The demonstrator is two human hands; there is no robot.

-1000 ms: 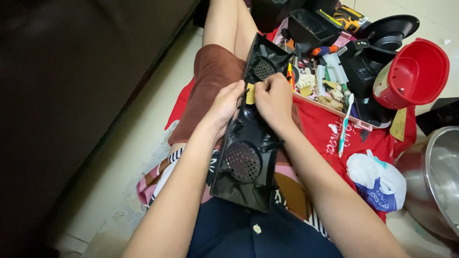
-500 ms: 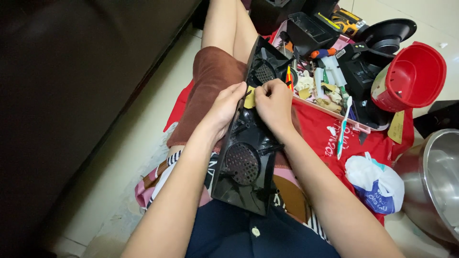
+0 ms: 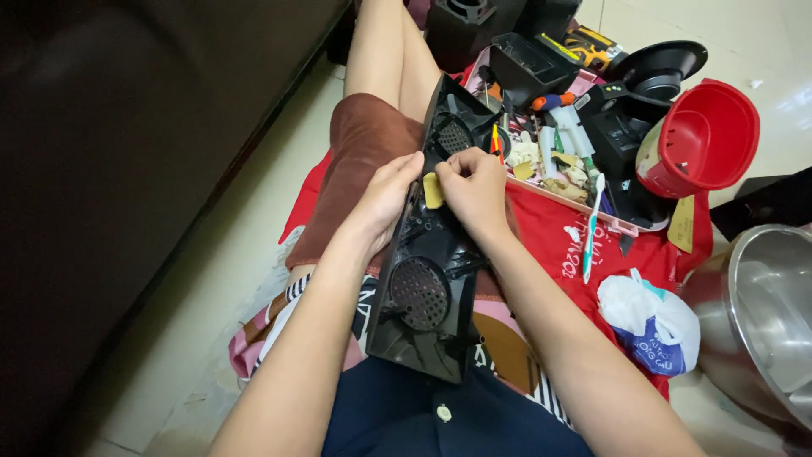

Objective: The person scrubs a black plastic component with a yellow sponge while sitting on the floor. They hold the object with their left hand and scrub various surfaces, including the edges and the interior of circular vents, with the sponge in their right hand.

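Little has shifted in the last second: the black speaker panel (image 3: 431, 254) stays across the lap, left hand (image 3: 382, 193) clasping its edge, right hand (image 3: 475, 188) still pinching the yellow piece (image 3: 433, 190) against it.

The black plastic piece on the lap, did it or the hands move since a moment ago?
Hardly. Both hands stay on the long black panel: the left hand steadies its edge, and the right hand still pinches the small yellow piece against it. The red bowl, toothbrush and white bag lie as before.
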